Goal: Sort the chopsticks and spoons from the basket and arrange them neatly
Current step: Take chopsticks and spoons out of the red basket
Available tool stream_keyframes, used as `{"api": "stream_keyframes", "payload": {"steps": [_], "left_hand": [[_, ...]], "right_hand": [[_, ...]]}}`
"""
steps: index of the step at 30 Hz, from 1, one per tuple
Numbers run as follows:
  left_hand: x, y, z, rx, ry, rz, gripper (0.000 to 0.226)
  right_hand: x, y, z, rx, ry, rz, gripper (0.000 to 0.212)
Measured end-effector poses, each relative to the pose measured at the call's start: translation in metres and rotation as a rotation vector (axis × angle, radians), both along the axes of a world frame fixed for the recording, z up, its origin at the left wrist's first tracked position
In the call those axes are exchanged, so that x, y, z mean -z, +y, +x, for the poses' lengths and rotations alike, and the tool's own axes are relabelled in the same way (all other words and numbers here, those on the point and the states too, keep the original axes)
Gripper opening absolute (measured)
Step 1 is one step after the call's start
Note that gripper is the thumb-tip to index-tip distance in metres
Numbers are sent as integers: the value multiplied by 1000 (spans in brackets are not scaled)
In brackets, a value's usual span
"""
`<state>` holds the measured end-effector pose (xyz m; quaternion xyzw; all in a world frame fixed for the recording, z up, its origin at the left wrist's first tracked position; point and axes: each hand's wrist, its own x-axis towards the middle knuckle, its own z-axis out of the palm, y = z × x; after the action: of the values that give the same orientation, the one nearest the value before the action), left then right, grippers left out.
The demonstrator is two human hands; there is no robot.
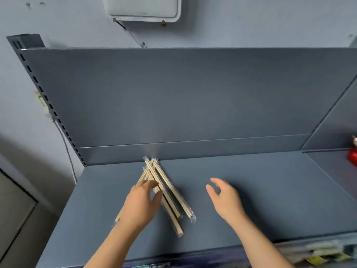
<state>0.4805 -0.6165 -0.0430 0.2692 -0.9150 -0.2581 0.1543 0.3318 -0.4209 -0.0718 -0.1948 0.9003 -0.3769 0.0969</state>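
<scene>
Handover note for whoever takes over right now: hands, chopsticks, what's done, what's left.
Left hand: fingers lie over the wrapped chopsticks; whether it grips any is unclear.
Right hand: open and holding nothing, above the shelf to the right of the pile.
Chopsticks: several wrapped pairs on the shelf, fanned and crossing, far ends near the back panel.
Done: chopsticks are on the shelf.
Left: line them up parallel. No spoons show on the shelf, and the basket is not clearly in view.

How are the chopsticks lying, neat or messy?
Messy: the wrapped chopsticks cross and fan out on the shelf, with their ends pointing different ways, not lined up side by side.
</scene>
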Motion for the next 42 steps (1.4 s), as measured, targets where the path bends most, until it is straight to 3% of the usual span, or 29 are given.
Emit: {"api": "stream_keyframes", "payload": {"steps": [5, 11, 19, 21, 29, 37, 42], "left_hand": [[-11, 49, -31, 179, 108, 96, 26], [-18, 133, -80, 352, 111, 268, 20], [-31, 294, -168, 534, 122, 372, 18], [-36, 340, -192, 553, 129, 386, 18], [-50, 468, -282, 595, 172, 398, 15], [-58, 536, -390, 620, 182, 394, 5], [-48, 565, -476, 570, 164, 293, 20]], "right_hand": [[-17, 104, 0, 329, -35, -184, 37], [-34, 234, 8, 656, -39, -352, 31], [-44, 405, -16, 881, 45, -375, 28], [-48, 452, -30, 911, 69, -372, 21], [-62, 593, -100, 916, 117, -310, 30], [-77, 654, -211, 827, 116, -310, 32], [-85, 664, -301, 709, 144, -255, 30]]}}
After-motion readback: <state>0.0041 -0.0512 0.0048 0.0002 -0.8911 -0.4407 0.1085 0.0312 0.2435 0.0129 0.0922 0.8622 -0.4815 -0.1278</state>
